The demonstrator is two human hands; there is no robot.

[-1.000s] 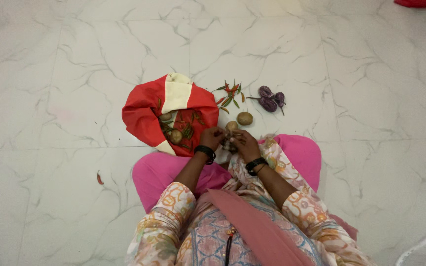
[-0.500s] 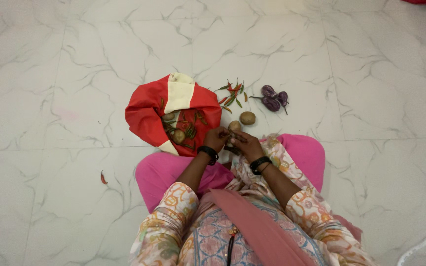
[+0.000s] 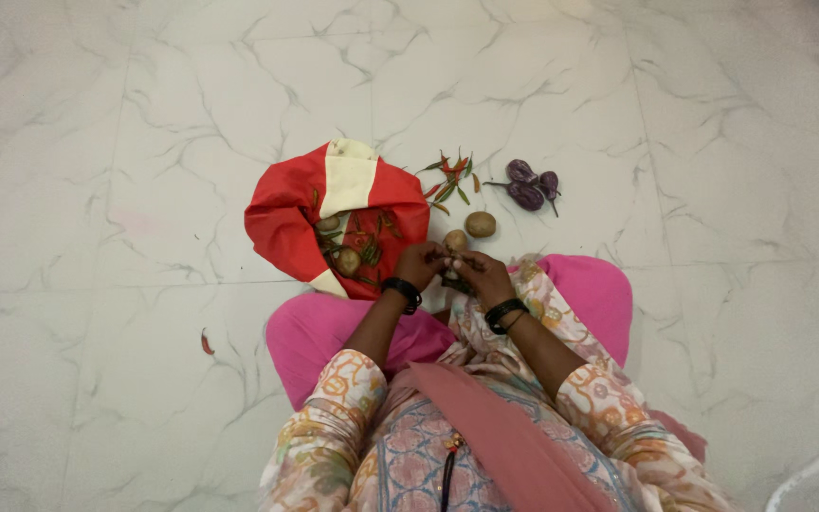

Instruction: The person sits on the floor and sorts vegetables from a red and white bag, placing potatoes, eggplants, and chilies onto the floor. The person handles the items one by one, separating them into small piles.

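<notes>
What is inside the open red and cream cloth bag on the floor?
Inside the red and cream cloth bag lie green chillies and two small potatoes, with a few red chillies. The bag's folds cover whatever lies deeper.

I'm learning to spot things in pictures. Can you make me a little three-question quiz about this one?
1. True or false: the purple eggplants lie inside the red and cream bag.
2. What lies alone on the floor, far left of the person?
3. Which sits nearest the hands: A) potato B) eggplants C) pile of chillies?

Key: 1. False, they lie on the floor. 2. A single red chilli. 3. A.
</notes>
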